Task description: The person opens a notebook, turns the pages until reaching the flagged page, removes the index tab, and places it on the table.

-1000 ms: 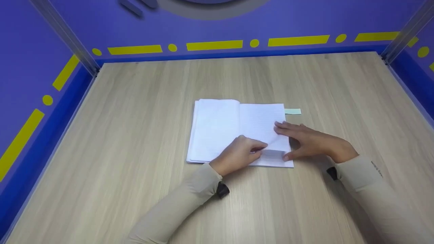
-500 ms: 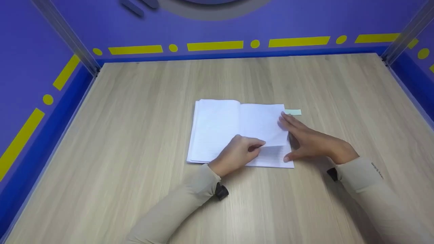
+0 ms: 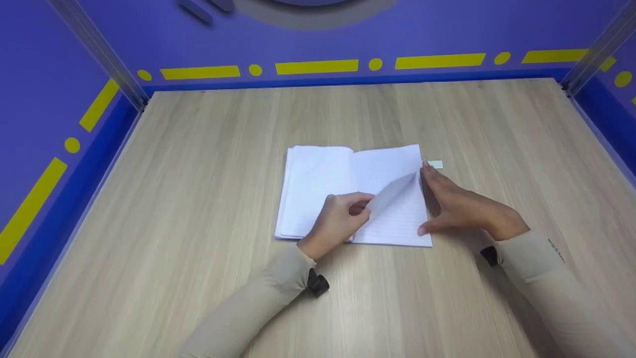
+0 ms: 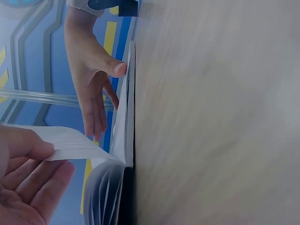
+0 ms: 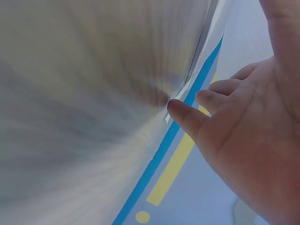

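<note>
An open notebook (image 3: 318, 189) with white lined pages lies on the table. My left hand (image 3: 340, 216) pinches the lower corner of a right-hand page (image 4: 70, 143) between thumb and fingers, and that page is lifted and curled toward the left. My right hand (image 3: 457, 211) stands at the notebook's right edge, its thumb at the lower part of the edge and its fingers extended near the upper part. A pale green paper tab (image 3: 436, 164) sticks out past the right edge, partly covered by the right fingertips.
The wood-grain table (image 3: 198, 199) extends around the notebook on all sides. Blue panels (image 3: 318, 44) with yellow markings stand along the back, left and right. Each wrist wears a small black device (image 3: 317, 282).
My left hand has moved left, lifting and curling the page corner higher. My right fingers have slid off the page toward the tab, the thumb staying near the lower right edge.
</note>
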A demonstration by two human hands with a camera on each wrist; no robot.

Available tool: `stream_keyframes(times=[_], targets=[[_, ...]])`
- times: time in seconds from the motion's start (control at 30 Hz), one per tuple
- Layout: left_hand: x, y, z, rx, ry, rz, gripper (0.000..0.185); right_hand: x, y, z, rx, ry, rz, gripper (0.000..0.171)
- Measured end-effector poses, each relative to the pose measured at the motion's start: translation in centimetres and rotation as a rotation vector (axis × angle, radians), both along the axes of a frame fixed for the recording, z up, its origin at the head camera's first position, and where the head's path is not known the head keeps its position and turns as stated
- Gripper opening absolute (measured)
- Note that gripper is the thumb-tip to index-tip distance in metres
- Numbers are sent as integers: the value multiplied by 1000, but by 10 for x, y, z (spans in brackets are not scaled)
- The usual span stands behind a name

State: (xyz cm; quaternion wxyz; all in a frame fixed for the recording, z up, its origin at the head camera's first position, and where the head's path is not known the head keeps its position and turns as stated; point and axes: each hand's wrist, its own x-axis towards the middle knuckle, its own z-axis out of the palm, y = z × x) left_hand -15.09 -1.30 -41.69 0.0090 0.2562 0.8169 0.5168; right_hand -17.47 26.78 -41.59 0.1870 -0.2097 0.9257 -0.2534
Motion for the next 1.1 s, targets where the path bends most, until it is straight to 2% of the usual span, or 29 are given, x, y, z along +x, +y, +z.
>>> stream_keyframes(times=[0.1,0.3,0.47,0.67,0.87,1.1], targets=[[0,-3,2,39,-34,46,26,0,0,0,18,-4,10,134],[-4,-12,9,129,-51,152,18,1,2,0,64,19,55,126],[-11,-21,17,243,-118,230,30,2,4,-1,87,15,73,121],[-18,-37,24,267,-182,297,33,3,6,-1,86,22,95,117],[-20,-56,24,250,-223,345,33,4,6,0,92,6,94,113],[-21,-78,16,306,-267,396,33,3,6,-1,111,-12,97,115]])
